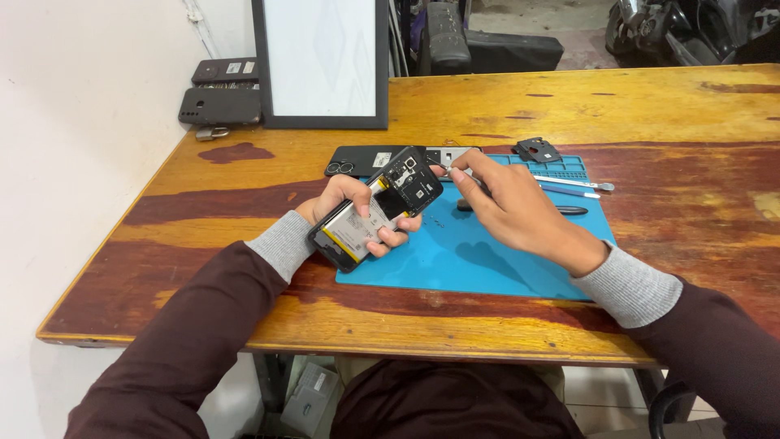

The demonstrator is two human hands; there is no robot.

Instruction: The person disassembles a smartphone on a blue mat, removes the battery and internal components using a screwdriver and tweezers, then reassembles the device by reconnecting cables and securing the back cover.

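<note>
The left hand (pixel 351 213) is gripping an opened black smartphone (pixel 375 208), back cover already off and battery still in; the right hand (pixel 510 203) is pinching at its top edge.

A worn wooden table (pixel 569 106) stands against a white wall (pixel 89 89), with a dark-framed white panel (pixel 322 61) leaning at its back edge.
</note>
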